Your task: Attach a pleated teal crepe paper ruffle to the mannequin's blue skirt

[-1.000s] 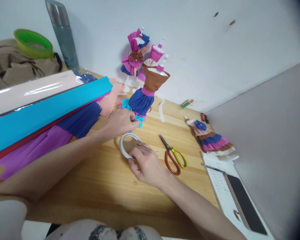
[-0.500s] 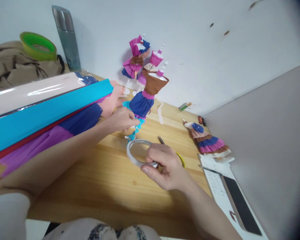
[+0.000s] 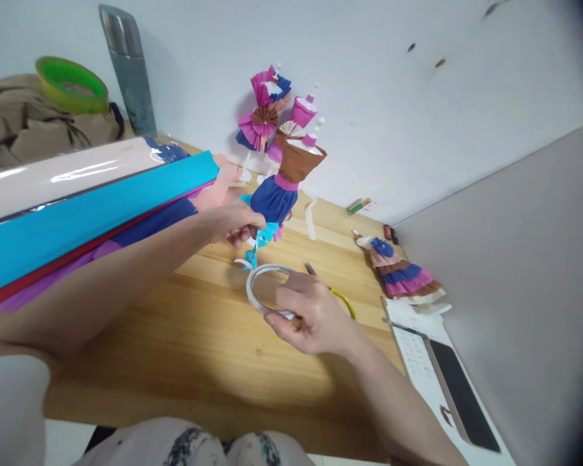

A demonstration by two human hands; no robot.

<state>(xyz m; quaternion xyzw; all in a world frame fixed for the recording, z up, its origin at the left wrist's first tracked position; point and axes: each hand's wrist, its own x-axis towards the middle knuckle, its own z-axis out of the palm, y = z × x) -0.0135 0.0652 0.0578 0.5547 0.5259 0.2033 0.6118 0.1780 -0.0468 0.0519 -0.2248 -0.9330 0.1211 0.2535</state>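
Observation:
My left hand [image 3: 237, 223] is closed, its fingertips pinching a ruffled turquoise crepe paper strip [image 3: 251, 257] beside a small dress form. That form wears a brown crepe paper top [image 3: 298, 162] and a gathered blue skirt [image 3: 273, 199], and stands upright on the table. Around the rim of a white tape roll [image 3: 256, 291] my right hand [image 3: 315, 314] is closed, holding it just above the wood. Scissors [image 3: 342, 299] with yellow handles lie partly hidden behind my right hand.
Rolls of crepe paper, a turquoise one [image 3: 126, 200] on top, fill the left side. A metal flask [image 3: 129, 71] stands by the wall. Another paper dress [image 3: 403, 272] lies at right near a white board [image 3: 418, 356]. Dressed forms [image 3: 265, 120] stand at the back.
My left hand has shifted slightly left and back, drawing the turquoise strip with it. The right hand, with the tape roll, has moved a little left, and more of the scissors shows.

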